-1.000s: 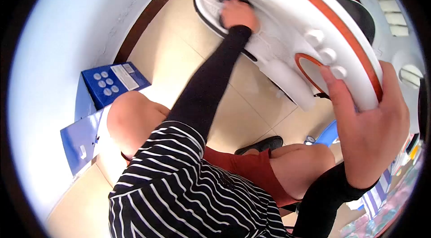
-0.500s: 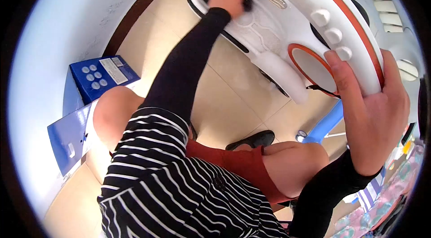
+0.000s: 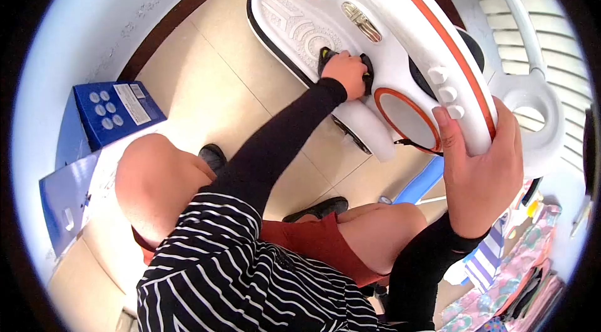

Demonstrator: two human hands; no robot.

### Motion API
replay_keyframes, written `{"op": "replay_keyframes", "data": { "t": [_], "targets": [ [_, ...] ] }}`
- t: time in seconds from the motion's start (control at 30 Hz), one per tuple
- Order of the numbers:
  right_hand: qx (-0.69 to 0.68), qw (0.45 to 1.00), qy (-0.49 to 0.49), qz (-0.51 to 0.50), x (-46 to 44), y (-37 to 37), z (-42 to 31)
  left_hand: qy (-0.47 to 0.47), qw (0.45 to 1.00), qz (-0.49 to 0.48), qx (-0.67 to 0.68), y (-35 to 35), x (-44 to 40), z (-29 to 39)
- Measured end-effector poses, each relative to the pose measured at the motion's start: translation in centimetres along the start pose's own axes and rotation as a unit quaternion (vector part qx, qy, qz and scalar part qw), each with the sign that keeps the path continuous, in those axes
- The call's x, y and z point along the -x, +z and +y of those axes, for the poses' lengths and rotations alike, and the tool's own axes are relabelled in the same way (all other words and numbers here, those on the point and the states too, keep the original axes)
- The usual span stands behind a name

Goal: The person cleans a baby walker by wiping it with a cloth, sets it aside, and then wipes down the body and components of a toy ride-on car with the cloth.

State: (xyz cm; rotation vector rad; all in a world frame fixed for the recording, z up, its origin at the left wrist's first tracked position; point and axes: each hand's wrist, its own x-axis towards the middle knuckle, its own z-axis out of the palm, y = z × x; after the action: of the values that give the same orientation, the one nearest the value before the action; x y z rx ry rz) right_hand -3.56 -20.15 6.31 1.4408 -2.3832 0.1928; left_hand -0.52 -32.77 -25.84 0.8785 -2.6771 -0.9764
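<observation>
A white plastic ride-on or machine body [image 3: 407, 25] with orange trim fills the upper right, tilted. My left hand [image 3: 347, 74] is closed around a bunched dark cloth [image 3: 367, 72] with a yellow-green patch. It presses the cloth on the textured white footplate [image 3: 294, 19], at the end near the body's middle. My right hand [image 3: 482, 166] is closed on the body's lower right end, thumb on the near side beside several white knobs [image 3: 447, 93]. An orange-rimmed oval panel [image 3: 407, 118] sits between my hands.
A blue box [image 3: 116, 113] stands on the left by the wall. White slats [image 3: 532, 13] and a white ring-shaped part [image 3: 538, 119] are at the right. A blue bar [image 3: 419, 182] lies on the tiled floor beyond my knee. Patterned fabric [image 3: 494, 282] is at lower right.
My left hand has slid the dark cloth from the footplate's far end toward its near end. My right hand keeps its hold while the view has shifted.
</observation>
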Motion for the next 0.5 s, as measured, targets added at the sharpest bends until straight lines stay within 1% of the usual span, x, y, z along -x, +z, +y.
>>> {"op": "replay_keyframes", "data": {
  "t": [0.03, 0.07, 0.1, 0.13, 0.17, 0.2, 0.23, 0.27, 0.3, 0.33, 0.37, 0.43, 0.5],
  "targets": [
    [-0.010, 1.000, -0.005, 0.001, 0.1, -0.1, -0.1, 0.015, 0.997, -0.001, -0.077, -1.2, -0.4, -0.4],
    [-0.021, 1.000, -0.012, 0.001, 0.2, -0.2, -0.1, 0.018, 0.986, 0.042, -0.158, -2.0, -1.3, -1.8],
    [-0.020, 0.998, -0.049, 0.044, 0.3, 0.0, 0.0, -0.099, 0.972, 0.142, -0.160, 0.7, -4.3, -5.9],
    [-0.019, 0.993, -0.083, 0.083, 0.5, 0.0, 0.1, -0.072, 0.951, 0.172, -0.248, -2.8, -3.4, -7.3],
    [-0.018, 0.986, -0.116, 0.121, 0.9, 0.2, 0.0, -0.117, 0.952, 0.176, -0.223, -5.5, -2.8, -8.7],
    [0.035, 0.973, -0.117, 0.198, 1.6, 0.5, -1.1, -0.145, 0.927, 0.284, -0.197, -5.8, -2.2, -10.0],
    [0.020, 0.958, -0.135, 0.251, 3.9, 1.9, -0.9, -0.163, 0.926, 0.299, -0.165, -5.5, -2.2, -10.4],
    [-0.064, 0.955, -0.216, 0.190, 5.0, 4.4, -1.6, -0.177, 0.930, 0.278, -0.163, -4.8, -2.1, -9.8],
    [-0.161, 0.938, -0.287, 0.109, 6.2, 6.8, -2.3, -0.188, 0.934, 0.257, -0.161, -4.0, -2.3, -8.9],
    [-0.249, 0.908, -0.338, 0.016, 7.3, 9.3, -3.0, -0.174, 0.941, 0.252, -0.145, -3.3, -1.6, -7.6],
    [-0.191, 0.924, -0.320, -0.080, 7.4, 13.3, -3.6, -0.166, 0.950, 0.236, -0.119, -2.9, -1.1, -6.5],
    [-0.128, 0.948, -0.261, -0.128, 7.4, 18.9, -3.2, -0.099, 0.978, 0.167, -0.079, -2.1, -0.7, -5.6],
    [-0.091, 0.945, -0.246, -0.197, 8.0, 23.5, -0.9, -0.045, 0.991, 0.104, -0.067, -2.5, -0.1, -5.0]
  ]
}}
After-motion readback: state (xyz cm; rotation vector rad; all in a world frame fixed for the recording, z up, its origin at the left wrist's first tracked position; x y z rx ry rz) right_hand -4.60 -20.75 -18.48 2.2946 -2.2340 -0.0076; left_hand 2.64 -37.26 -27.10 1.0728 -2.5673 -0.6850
